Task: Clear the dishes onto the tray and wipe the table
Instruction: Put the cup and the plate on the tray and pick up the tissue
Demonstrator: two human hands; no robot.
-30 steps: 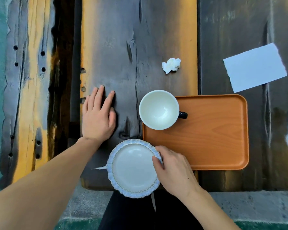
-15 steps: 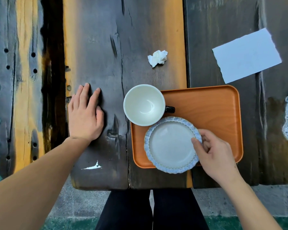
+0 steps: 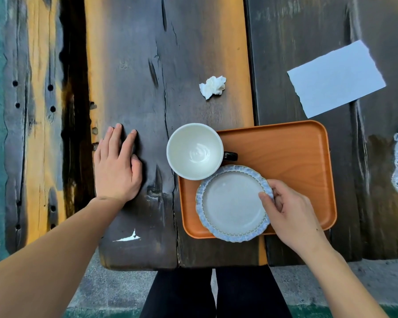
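- Right now one plate [image 3: 231, 204] is sitting on the tray [image 3: 290, 148], its near edge overhanging the tray's rim, with the right hand [image 3: 290, 208] pinching its right edge.
- One cup [image 3: 194, 151] is touching the plate, straddling the tray's far-left corner.
- Left of the tray, the left hand [image 3: 115, 168] is lying flat on the table [image 3: 147, 65], fingers straight.
- Beyond the tray are lying one crumpled tissue [image 3: 213, 86] and one paper sheet [image 3: 336, 78].

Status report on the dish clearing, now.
Left hand flat on table. Right hand grips plate over tray. Cup straddles tray edge. Crumpled tissue uncleared.
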